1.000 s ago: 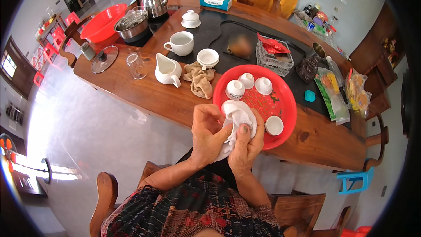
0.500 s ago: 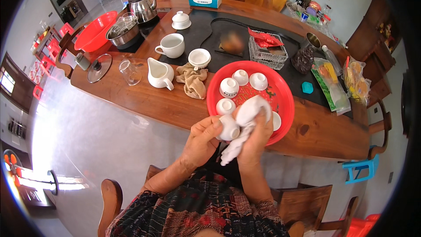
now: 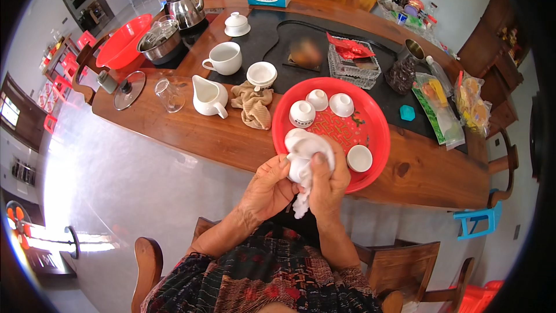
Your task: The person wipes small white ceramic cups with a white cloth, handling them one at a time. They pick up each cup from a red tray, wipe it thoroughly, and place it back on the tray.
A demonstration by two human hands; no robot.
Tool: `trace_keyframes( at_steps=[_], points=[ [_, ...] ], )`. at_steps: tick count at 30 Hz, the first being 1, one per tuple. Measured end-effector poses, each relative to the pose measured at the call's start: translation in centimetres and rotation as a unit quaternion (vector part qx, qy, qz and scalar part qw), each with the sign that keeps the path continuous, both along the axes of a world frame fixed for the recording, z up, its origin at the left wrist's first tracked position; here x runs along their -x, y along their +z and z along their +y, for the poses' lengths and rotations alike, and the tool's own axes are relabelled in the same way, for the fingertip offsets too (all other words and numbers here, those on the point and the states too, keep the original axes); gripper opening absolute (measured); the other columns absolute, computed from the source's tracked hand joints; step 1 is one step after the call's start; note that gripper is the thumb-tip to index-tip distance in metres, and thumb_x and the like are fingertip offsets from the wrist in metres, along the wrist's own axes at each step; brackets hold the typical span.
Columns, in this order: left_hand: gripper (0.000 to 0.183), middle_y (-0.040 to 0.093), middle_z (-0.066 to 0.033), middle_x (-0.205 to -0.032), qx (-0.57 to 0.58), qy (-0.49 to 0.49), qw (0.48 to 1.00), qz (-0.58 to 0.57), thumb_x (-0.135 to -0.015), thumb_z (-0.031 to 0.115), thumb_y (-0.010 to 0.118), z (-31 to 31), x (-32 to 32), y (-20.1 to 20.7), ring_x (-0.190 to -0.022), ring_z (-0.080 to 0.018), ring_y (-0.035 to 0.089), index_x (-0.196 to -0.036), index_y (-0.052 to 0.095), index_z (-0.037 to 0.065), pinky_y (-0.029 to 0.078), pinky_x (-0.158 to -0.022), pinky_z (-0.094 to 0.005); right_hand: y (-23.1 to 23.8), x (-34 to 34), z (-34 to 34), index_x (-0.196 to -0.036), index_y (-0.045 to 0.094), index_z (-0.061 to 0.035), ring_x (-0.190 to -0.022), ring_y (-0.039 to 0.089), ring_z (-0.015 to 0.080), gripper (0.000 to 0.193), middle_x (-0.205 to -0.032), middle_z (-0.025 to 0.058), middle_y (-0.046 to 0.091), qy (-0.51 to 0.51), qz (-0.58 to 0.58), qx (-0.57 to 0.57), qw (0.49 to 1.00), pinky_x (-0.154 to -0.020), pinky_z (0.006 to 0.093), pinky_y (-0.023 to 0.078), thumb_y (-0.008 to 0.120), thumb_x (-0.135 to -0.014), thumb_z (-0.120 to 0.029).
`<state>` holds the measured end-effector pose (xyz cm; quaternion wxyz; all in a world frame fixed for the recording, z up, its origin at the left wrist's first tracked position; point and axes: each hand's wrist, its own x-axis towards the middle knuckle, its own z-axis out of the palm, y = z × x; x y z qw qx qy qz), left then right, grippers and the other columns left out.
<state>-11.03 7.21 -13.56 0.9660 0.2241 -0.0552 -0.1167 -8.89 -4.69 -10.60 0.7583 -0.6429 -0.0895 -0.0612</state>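
Note:
In front of me, over the near edge of a round red tray [image 3: 379,139], my right hand [image 3: 330,188] grips a white cloth [image 3: 310,145]. My left hand [image 3: 267,184] is closed at the cloth's left side on a small white teacup, which the cloth now almost wholly covers. Inside the tray, upside-down white teacups [image 3: 341,105] stand toward the far side. Another teacup [image 3: 359,159] sits to the right of my right hand. The cloth hides part of the tray's left side.
Left of the tray lie a crumpled tan cloth [image 3: 255,110], a white pitcher [image 3: 208,96], a glass [image 3: 169,95] and a white mug [image 3: 225,59]. Farther back stand a steel kettle [image 3: 186,10] and red basin [image 3: 124,43]. A glass box [image 3: 353,65] and snack bags [image 3: 437,110] are right.
My right hand has brought the white cloth left and over the teacup, hiding it. The cloth also covers a tray cup that showed before, while the cup at right shows more fully.

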Motion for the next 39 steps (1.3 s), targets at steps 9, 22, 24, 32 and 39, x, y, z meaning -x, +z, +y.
trace_keyframes(
  at_steps=[9,22,24,32,39],
  points=[
    [0.024,0.061,-0.0079,-0.096,0.01,0.047,0.998,0.05,-0.094,0.021,0.049,-0.2,0.1,1.8,-0.081,-0.0163,0.06,-0.107,0.052,0.001,0.052,-0.071,-0.028,-0.9,0.3,-0.5,-0.123,0.044,0.0037,-0.092,0.053,0.0103,0.041,-0.106,0.0065,0.055,0.066,0.017,-0.114,0.991,-0.079,0.025,0.045,0.057,-0.089,-0.014],
    [0.044,0.048,-0.0148,-0.128,-0.147,0.131,0.976,-0.093,-0.09,0.004,0.051,-0.5,0.9,1.0,-0.116,-0.0211,0.049,-0.132,0.037,-0.001,0.042,-0.097,-0.0344,-0.7,1.1,-0.6,-0.108,0.053,0.0047,-0.087,0.056,0.0127,0.032,-0.094,0.0086,0.058,0.017,-0.05,-0.095,0.994,-0.075,0.0256,0.045,0.059,-0.081,-0.011],
    [0.045,0.049,-0.0178,-0.126,-0.07,0.107,0.99,-0.054,-0.092,0.009,0.048,0.2,0.6,1.4,-0.113,-0.024,0.052,-0.134,0.034,-0.001,0.047,-0.09,-0.0329,-0.4,1.1,-1.3,-0.104,0.054,0.0048,-0.083,0.056,0.0124,0.033,-0.093,0.0068,0.058,0.046,-0.018,-0.163,0.985,-0.074,0.0255,0.045,0.055,-0.078,-0.014],
    [0.044,0.049,-0.0106,-0.123,-0.103,0.096,0.988,-0.066,-0.096,0.016,0.043,0.3,0.7,2.0,-0.104,-0.0149,0.052,-0.135,0.031,0.0,0.045,-0.085,-0.0282,0.4,-0.8,-1.3,-0.11,0.056,-0.0006,-0.082,0.053,0.0241,0.039,-0.093,0.0123,0.051,0.017,-0.28,0.212,0.936,-0.067,0.0324,0.046,0.063,-0.072,0.002],
    [0.043,0.049,-0.0036,-0.114,-0.282,0.127,0.946,-0.093,-0.096,0.017,0.045,0.7,1.0,0.8,-0.101,-0.0074,0.045,-0.135,0.032,0.002,0.038,-0.089,-0.0228,1.1,0.0,-0.7,-0.106,0.059,-0.0022,-0.08,0.054,0.0293,0.046,-0.087,0.0095,0.053,-0.016,-0.294,0.382,0.876,-0.064,0.0365,0.047,0.07,-0.062,0.001]
  ],
)
